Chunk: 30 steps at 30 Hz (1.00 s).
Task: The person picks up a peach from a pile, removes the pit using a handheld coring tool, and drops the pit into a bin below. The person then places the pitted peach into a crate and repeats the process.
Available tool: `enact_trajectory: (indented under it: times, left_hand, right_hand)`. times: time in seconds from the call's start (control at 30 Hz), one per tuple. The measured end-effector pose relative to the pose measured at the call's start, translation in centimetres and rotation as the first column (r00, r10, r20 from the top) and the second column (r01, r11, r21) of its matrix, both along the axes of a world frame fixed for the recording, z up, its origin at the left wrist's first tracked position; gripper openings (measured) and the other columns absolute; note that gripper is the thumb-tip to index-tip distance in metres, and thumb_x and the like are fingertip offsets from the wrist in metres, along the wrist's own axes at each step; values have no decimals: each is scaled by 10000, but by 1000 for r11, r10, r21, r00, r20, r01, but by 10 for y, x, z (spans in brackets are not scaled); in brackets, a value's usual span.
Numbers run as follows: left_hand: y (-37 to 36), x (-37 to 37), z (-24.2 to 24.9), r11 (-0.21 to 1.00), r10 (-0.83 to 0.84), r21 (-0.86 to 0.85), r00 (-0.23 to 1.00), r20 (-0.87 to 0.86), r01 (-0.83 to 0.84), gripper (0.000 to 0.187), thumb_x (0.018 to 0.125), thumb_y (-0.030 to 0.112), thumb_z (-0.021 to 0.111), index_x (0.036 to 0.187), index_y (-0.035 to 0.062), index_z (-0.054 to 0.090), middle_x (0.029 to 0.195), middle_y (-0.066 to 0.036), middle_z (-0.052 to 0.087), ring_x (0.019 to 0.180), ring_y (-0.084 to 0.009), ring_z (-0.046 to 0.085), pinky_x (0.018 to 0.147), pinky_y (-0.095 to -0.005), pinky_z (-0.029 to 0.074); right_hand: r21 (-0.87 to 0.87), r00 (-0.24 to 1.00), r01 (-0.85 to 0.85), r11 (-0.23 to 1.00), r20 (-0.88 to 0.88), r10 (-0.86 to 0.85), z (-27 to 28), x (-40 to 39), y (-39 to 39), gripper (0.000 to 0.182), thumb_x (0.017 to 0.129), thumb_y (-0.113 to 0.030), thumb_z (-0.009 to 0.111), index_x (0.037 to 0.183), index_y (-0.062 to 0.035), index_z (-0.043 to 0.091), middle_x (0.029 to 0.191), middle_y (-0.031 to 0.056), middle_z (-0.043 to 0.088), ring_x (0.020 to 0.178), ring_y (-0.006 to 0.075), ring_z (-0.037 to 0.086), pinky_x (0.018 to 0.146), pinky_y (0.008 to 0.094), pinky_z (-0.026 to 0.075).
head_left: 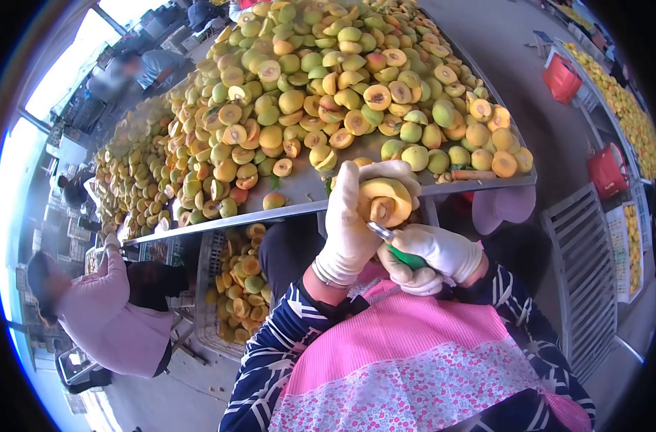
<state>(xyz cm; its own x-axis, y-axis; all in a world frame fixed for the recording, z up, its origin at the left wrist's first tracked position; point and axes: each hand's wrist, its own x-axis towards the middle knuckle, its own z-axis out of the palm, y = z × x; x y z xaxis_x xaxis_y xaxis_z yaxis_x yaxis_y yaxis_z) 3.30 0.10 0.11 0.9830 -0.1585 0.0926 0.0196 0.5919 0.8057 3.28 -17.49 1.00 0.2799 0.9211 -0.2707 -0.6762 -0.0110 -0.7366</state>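
Both hands wear white gloves and meet above my lap, right at the table's front edge. My left hand (342,223) is closed around a halved yellow peach (398,196), cut face turned toward me, with the brown pit (382,209) still in its centre. In my right hand (443,250) is a green-handled pitting tool (408,258). Its small metal head (380,231) points at the lower edge of the pit. Beyond the hands, a large heap of halved peaches (292,101) covers the metal table (292,191).
Below the table at left stands a plastic crate (211,263) of peach halves. A person in a pink top (112,317) works at the table's left end. To the right are a slatted metal rack (583,266), red bags (607,171) and another fruit-covered table (623,101).
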Motion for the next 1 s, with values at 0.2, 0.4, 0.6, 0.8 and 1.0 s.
enact_trajectory:
  times: [0.2, 0.4, 0.6, 0.8, 1.0]
  left_hand:
    - [71, -19, -29, 905, 377, 239, 923, -71, -351, 842, 1063, 674, 257, 1244, -66, 615, 1068, -175, 712, 1010, -264, 690, 945, -382, 557]
    - [50, -33, -20, 734, 370, 593, 927, 60, -331, 763, 1111, 551, 228, 1262, -69, 647, 1072, -127, 743, 964, -185, 686, 911, -288, 536]
    - [137, -49, -38, 638, 687, 515, 725, -45, -573, 453, 1101, 335, 437, 1161, -49, 670, 954, -97, 772, 906, -183, 728, 841, -288, 573]
    - [246, -70, -60, -752, 372, 658, 801, 469, -36, 392, 962, 366, 621, 1159, 45, 732, 1137, -194, 703, 1090, -399, 639, 965, -460, 488]
    - [124, 130, -54, -237, 314, 933, 887, 338, -271, 337, 894, 352, 737, 1010, 36, 755, 997, -160, 720, 957, -332, 678, 885, -417, 520]
  right_hand:
    - [-154, 993, 12, 988, 115, 6, -29, 12, -19, 518, 1056, -466, 512, 768, -41, 580, 528, -22, 407, 398, 74, 342, 385, 248, 243]
    - [-219, 925, 167, 961, 372, -76, -29, 23, 20, 420, 1066, -434, 539, 896, -58, 620, 602, -44, 458, 464, 45, 397, 413, 237, 318]
    - [-223, 902, 344, 912, 348, -255, -71, 35, -12, 355, 1069, -383, 558, 1106, -52, 683, 635, -62, 503, 509, 35, 445, 467, 221, 349]
    - [-355, 874, 324, 877, 467, -134, -97, 45, -35, 398, 1053, -386, 577, 1109, -15, 707, 687, 35, 610, 611, 132, 570, 596, 313, 444]
    - [-225, 701, 367, 903, 705, -110, -90, 51, -35, 439, 1041, -399, 596, 1084, 27, 694, 936, 225, 729, 934, 388, 708, 845, 408, 518]
